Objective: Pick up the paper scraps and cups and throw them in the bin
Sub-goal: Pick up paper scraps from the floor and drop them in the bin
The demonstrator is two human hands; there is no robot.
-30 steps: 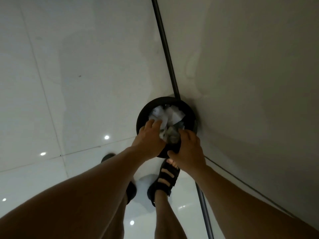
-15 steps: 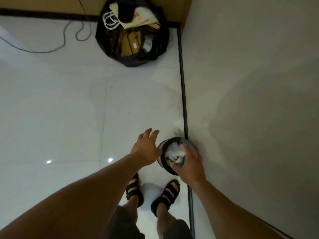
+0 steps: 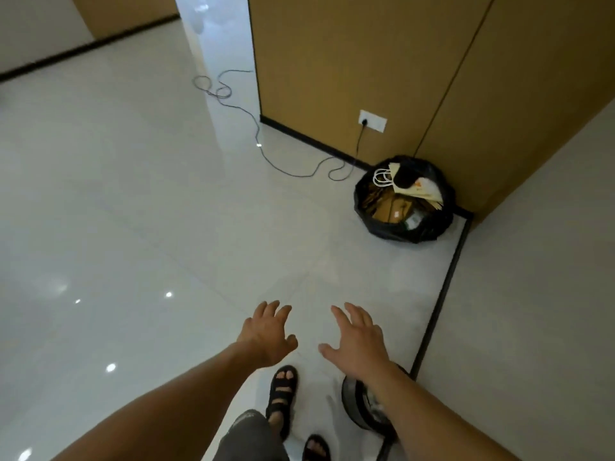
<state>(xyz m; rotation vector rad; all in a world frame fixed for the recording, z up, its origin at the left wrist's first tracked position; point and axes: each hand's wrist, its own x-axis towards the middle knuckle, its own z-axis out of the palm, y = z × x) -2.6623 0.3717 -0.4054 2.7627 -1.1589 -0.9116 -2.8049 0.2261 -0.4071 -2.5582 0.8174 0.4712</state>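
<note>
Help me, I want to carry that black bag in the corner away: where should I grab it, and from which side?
Take the black bag by its slack rim, probably, coming from the open floor side: the wooden panel and the grey wall close off its back and right. Its mouth stands open and full, so gathering the rim would shut it.

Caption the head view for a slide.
Left hand and right hand open, empty; small bin beneath the right forearm, black rubbish bag in the corner.

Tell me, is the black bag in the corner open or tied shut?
Open. The black bag has its mouth spread wide, and a cream paper bag and brown cardboard show inside.
</note>
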